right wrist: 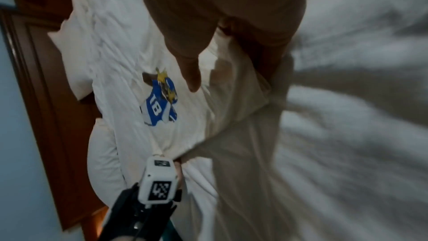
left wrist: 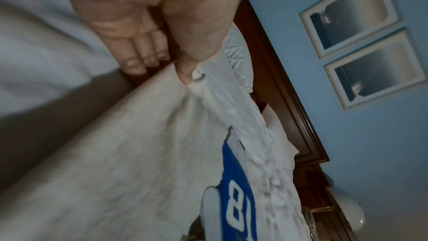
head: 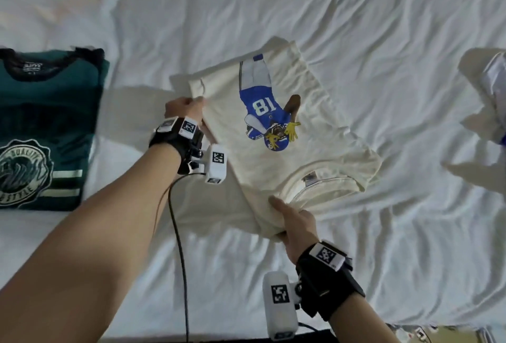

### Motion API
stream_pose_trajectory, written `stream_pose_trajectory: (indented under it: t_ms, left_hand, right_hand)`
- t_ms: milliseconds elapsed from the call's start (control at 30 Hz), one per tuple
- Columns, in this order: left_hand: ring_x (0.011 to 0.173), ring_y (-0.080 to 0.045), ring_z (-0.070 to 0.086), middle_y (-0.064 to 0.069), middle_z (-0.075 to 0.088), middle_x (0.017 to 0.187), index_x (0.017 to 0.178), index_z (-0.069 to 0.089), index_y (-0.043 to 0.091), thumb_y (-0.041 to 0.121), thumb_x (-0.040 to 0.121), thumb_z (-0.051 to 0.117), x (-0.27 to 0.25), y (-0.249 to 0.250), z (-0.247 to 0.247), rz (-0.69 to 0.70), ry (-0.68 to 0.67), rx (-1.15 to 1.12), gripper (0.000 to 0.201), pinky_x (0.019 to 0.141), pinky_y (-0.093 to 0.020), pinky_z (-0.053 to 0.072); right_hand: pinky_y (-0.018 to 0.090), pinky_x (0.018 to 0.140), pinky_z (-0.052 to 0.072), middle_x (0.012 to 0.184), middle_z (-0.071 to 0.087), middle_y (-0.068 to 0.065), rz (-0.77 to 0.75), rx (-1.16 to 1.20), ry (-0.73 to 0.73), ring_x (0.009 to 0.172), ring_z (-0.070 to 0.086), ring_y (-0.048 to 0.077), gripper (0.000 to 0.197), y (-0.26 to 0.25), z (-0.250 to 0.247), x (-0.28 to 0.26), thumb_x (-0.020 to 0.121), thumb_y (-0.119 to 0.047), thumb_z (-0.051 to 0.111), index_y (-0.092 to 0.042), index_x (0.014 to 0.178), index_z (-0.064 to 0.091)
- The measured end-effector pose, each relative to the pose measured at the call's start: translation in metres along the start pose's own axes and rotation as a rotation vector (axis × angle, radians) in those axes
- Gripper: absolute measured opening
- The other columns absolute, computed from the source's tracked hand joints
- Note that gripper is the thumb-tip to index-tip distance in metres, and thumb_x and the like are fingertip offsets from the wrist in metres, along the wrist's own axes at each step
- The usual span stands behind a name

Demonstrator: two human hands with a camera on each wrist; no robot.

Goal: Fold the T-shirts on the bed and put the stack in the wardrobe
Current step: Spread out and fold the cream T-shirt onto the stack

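Note:
A cream T-shirt [head: 287, 156] with a blue number 18 player print is held just above the white bed sheet [head: 301, 14], folded lengthwise. My left hand [head: 189, 107] pinches its far left edge; in the left wrist view the thumb [left wrist: 185, 72] presses the cream T-shirt [left wrist: 115, 153] against the curled fingers. My right hand [head: 295, 222] grips the near edge beside the collar, thumb on top. In the right wrist view the thumb [right wrist: 192, 78] lies on the cream T-shirt [right wrist: 185, 125] and the other fingers are hidden under it. A folded dark green T-shirt [head: 46, 129] lies at the left.
A crumpled white garment [head: 490, 101] lies at the right edge of the bed. A dark wooden headboard [left wrist: 289, 98] and a blue wall with two framed pictures [left wrist: 361, 39] stand beyond the bed. A cable [head: 178, 247] hangs from my left wrist.

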State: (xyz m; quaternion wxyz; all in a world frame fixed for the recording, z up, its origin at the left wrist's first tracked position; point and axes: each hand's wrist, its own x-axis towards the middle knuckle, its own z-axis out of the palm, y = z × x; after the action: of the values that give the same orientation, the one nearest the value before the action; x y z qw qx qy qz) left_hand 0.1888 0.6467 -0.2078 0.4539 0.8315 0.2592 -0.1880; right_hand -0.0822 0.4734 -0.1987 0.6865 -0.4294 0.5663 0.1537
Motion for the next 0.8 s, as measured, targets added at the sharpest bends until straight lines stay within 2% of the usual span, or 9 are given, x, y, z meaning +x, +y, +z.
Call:
stream_pose_trajectory:
  t_ms: [100,167,233,300,367,467,533,633,800]
  left_hand:
    - [0.08,-0.031,0.063,-0.011,0.068,0.086,0.086,0.064,0.003,0.043,0.08,0.055,-0.022,-0.036,-0.035,-0.068,0.154,0.204,0.041,0.065,-0.032,0.046]
    - [0.096,-0.035,0.065,-0.018,0.07,0.104,0.098,0.067,0.0,0.041,0.084,0.05,-0.055,-0.066,-0.062,-0.196,0.27,0.168,0.046,0.077,-0.038,0.05]
    - [0.111,-0.039,0.059,-0.022,0.063,0.122,0.111,0.065,-0.002,0.024,0.089,0.052,-0.089,-0.089,-0.077,-0.278,0.459,0.119,0.036,0.092,-0.04,0.048]
    - [0.128,-0.039,0.046,-0.022,0.047,0.141,0.132,0.051,-0.002,0.014,0.089,0.055,-0.116,-0.089,-0.074,-0.204,0.645,0.134,0.046,0.104,-0.04,0.039]
    - [0.139,-0.034,0.033,-0.019,0.034,0.151,0.145,0.036,0.001,0.011,0.086,0.06,-0.119,-0.068,-0.054,0.097,0.682,0.191,0.064,0.113,-0.038,0.028]
    - [0.126,-0.032,0.05,-0.017,0.055,0.134,0.131,0.055,0.003,0.001,0.085,0.05,-0.106,-0.011,0.007,0.703,0.233,0.303,0.047,0.109,-0.034,0.036]
    - [0.124,-0.027,0.053,-0.011,0.058,0.133,0.128,0.059,0.009,-0.004,0.083,0.047,-0.102,0.027,0.055,0.916,-0.145,0.531,0.049,0.108,-0.036,0.038]
    - [0.133,-0.023,0.041,-0.002,0.046,0.144,0.138,0.049,0.018,0.005,0.088,0.046,-0.102,0.063,0.109,0.972,-0.429,0.981,0.051,0.109,-0.043,0.032]
    - [0.106,-0.031,0.057,-0.008,0.062,0.11,0.11,0.058,0.015,0.033,0.086,0.056,-0.097,0.075,0.132,0.982,-0.444,1.29,0.03,0.08,-0.038,0.033]
  right_hand:
    - [0.041,0.066,0.058,0.088,0.073,0.017,0.002,-0.094,-0.047,0.078,0.071,0.033,0.045,-0.004,-0.003,0.003,0.065,-0.015,0.085,0.0,0.1,0.062]
    - [0.037,0.064,0.056,0.094,0.073,0.017,0.038,-0.189,-0.139,0.081,0.071,0.032,0.053,-0.006,-0.009,0.002,0.062,-0.015,0.085,-0.002,0.107,0.061]
    - [0.032,0.059,0.054,0.094,0.073,0.014,0.019,-0.337,-0.198,0.081,0.071,0.031,0.06,-0.004,-0.013,-0.001,0.054,-0.022,0.085,-0.004,0.108,0.063]
    - [0.039,0.059,0.058,0.087,0.074,0.012,-0.046,-0.437,-0.182,0.077,0.071,0.031,0.067,-0.002,-0.013,-0.004,0.041,-0.032,0.084,-0.006,0.101,0.068]
    - [0.047,0.068,0.06,0.084,0.075,0.008,-0.093,-0.454,-0.164,0.076,0.072,0.028,0.07,0.0,-0.013,-0.007,0.035,-0.04,0.083,-0.008,0.096,0.07]
    - [0.043,0.072,0.061,0.085,0.075,0.006,-0.104,-0.432,-0.168,0.077,0.073,0.024,0.069,0.001,-0.014,-0.008,0.037,-0.04,0.088,-0.01,0.097,0.07]
    - [0.044,0.072,0.061,0.086,0.075,0.007,-0.11,-0.426,-0.167,0.078,0.073,0.025,0.067,0.003,-0.015,-0.007,0.041,-0.035,0.091,-0.008,0.099,0.07]
    - [0.041,0.069,0.061,0.089,0.075,0.008,-0.107,-0.415,-0.171,0.078,0.073,0.025,0.068,0.005,-0.017,-0.005,0.044,-0.03,0.091,-0.007,0.103,0.067]
    - [0.029,0.059,0.057,0.094,0.073,0.008,-0.113,-0.393,-0.198,0.081,0.072,0.023,0.058,0.006,-0.018,-0.001,0.058,-0.022,0.089,-0.008,0.107,0.062]
